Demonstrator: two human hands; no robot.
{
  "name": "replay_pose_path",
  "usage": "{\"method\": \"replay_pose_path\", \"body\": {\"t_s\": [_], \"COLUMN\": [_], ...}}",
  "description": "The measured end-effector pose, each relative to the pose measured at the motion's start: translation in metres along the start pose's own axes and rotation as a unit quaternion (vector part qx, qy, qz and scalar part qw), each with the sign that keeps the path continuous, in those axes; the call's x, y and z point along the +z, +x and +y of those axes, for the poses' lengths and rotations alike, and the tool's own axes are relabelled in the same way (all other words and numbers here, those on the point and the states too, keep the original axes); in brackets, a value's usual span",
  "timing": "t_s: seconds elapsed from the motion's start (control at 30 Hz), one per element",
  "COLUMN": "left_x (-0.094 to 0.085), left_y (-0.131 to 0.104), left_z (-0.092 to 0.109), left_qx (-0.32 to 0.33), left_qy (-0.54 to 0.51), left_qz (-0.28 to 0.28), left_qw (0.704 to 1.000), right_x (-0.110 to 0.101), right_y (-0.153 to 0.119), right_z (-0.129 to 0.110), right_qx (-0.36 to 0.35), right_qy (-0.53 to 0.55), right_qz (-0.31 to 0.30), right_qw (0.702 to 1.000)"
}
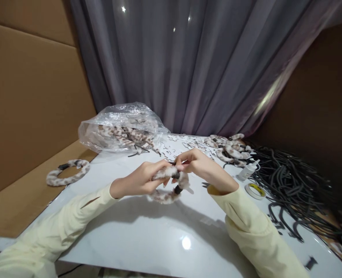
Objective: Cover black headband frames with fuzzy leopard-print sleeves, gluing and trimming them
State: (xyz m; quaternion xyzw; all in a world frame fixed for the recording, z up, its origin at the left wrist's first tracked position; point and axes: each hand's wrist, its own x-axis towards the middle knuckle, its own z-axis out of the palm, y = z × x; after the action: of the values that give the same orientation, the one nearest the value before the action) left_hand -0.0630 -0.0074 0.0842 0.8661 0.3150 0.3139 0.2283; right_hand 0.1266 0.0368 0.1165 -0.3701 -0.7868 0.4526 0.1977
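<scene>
Over the middle of the white table, a fluffy ring [163, 196] with brown spots and black bands is held up. My left hand [146, 177] is wrapped round its upper left part. My right hand [198, 166] pinches at the top of the ring beside a black band; what lies between the fingertips is too small to make out. The hands nearly meet there. Under my right wrist, dark tips of a tool [205, 185] show on the table.
A spotted ring [68, 179] lies at the left edge. Behind are a clear plastic bag [121, 127] of spotted strips and scattered scraps [182, 144]. To the right are fluffy rings [231, 148], a white bottle [248, 170], a tape roll [255, 191] and black cords [286, 177].
</scene>
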Motion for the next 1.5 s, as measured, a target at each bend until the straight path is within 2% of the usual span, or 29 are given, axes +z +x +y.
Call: {"method": "replay_pose_path", "body": {"t_s": [0.1,0.17,0.27,0.37,0.47,0.57,0.63,0.73,0.93,1.17,1.37,1.43,1.5], "left_x": [-0.001,-0.001,0.001,0.005,0.008,0.006,0.004,0.002,0.003,-0.001,0.001,0.001,0.001], "left_y": [0.001,0.003,0.007,0.012,0.013,0.011,0.010,0.009,0.009,0.007,0.006,0.005,0.005], "left_z": [0.001,0.004,0.006,0.003,-0.004,-0.007,-0.005,0.003,0.012,0.018,0.020,0.020,0.019], "left_qx": [-0.061,-0.132,-0.203,-0.248,-0.291,-0.309,-0.310,-0.308,-0.304,-0.240,-0.221,-0.221,-0.227], "left_qy": [-0.038,-0.098,-0.240,-0.357,-0.415,-0.444,-0.450,-0.432,-0.324,-0.269,-0.120,-0.082,-0.086], "left_qz": [-0.011,-0.021,-0.021,0.009,-0.002,-0.019,-0.014,0.002,0.020,-0.056,-0.026,-0.040,-0.063], "left_qw": [0.997,0.986,0.949,0.900,0.862,0.841,0.837,0.848,0.896,0.931,0.967,0.971,0.968], "right_x": [-0.001,-0.001,0.001,0.005,0.009,0.009,0.008,0.008,0.011,0.011,0.013,0.013,0.014], "right_y": [0.003,0.004,0.003,-0.002,-0.006,-0.006,-0.007,-0.008,-0.009,-0.016,-0.016,-0.014,-0.014], "right_z": [0.003,0.005,0.006,0.001,-0.003,-0.004,-0.004,-0.002,0.001,-0.004,-0.003,-0.001,0.001], "right_qx": [0.011,0.009,-0.017,-0.052,-0.074,-0.075,-0.074,-0.083,-0.120,-0.138,-0.142,-0.145,-0.151], "right_qy": [0.027,-0.021,-0.116,-0.176,-0.214,-0.241,-0.247,-0.250,-0.263,-0.253,-0.244,-0.239,-0.234], "right_qz": [0.010,0.034,0.046,0.054,0.048,0.053,0.062,0.072,0.099,0.078,0.100,0.097,0.089], "right_qw": [1.000,0.999,0.992,0.981,0.973,0.966,0.964,0.962,0.952,0.954,0.954,0.955,0.956]}}
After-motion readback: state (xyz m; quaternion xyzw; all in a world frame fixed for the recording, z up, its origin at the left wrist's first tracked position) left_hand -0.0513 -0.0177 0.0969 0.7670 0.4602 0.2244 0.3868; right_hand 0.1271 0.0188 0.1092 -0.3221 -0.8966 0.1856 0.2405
